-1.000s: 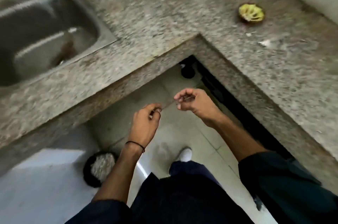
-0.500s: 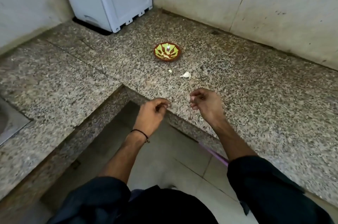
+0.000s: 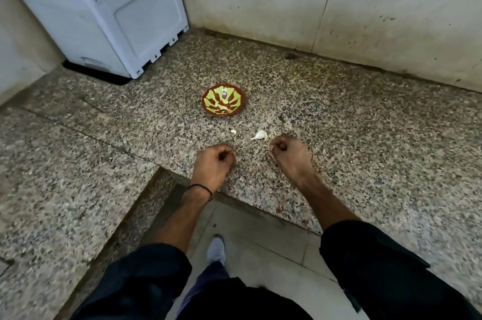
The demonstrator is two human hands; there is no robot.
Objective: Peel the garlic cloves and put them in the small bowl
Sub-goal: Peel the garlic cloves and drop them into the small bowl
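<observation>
A small red-brown bowl (image 3: 204,103) with a green pattern stands on the granite counter (image 3: 339,137) and holds a few pale peeled cloves. An unpeeled white garlic clove (image 3: 260,135) lies on the counter just in front of the bowl. A smaller pale garlic piece (image 3: 233,132) lies to its left. My left hand (image 3: 214,163) hovers over the counter's front edge with its fingers curled, and nothing shows in it. My right hand (image 3: 289,155) is curled the same way, its knuckles just below and right of the clove, not touching it.
A white box-shaped appliance (image 3: 104,14) stands in the back left corner against the wall. The counter runs in an L shape around an inner corner (image 3: 161,171). Below it are the tiled floor and my shoe (image 3: 216,249).
The view has swung up from the floor and sink to the counter corner. My hands, which held a thin peel strand between them, have moved apart and forward over the counter, near the clove.
</observation>
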